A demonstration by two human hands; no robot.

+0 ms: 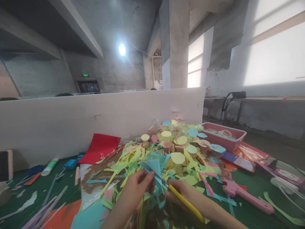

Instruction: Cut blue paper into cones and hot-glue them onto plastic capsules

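Observation:
My left hand (137,187) pinches a light blue piece of paper (152,168) between thumb and fingers, low in the middle of the view. My right hand (182,190) grips yellow-handled scissors (183,200), whose blades (156,174) reach up and left into the blue paper. Both hands hover over a heap of yellow, green, blue and pink paper scraps (147,156). Behind the heap stand several small cups topped with coloured paper discs (177,140).
A white partition board (71,121) runs across the back of the green table (250,187). A red sheet (100,148) leans against it. A pink tray (226,135), a phone (238,161) and a pink tool (245,195) lie to the right; a glue stick (49,167) lies left.

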